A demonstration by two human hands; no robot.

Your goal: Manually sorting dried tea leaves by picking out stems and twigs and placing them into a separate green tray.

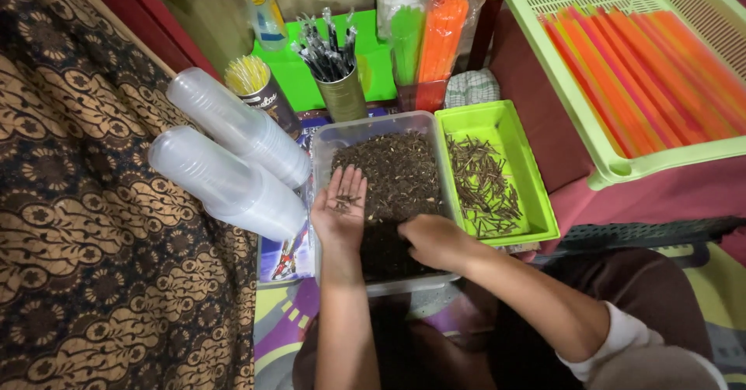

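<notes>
Left hand [339, 203] flat, palm up, over the left edge of the clear tub [322, 145], a few dark bits [343, 202] resting on the palm, fingers not closed. Right hand [432, 238] knuckles-up, curled down into the dark loose material [396, 168] in the tub; can't tell what it's pinching. Green tray [536, 196] of dark sticks just right of tub. Stacked clear cups [233, 165] just left.

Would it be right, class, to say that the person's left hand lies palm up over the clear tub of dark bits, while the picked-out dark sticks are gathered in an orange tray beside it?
Not quite. The tray holding the picked-out dark sticks is green, not orange, as the head view shows. The rest stands: the left hand lies palm up over the clear tub of dark bits.
</notes>
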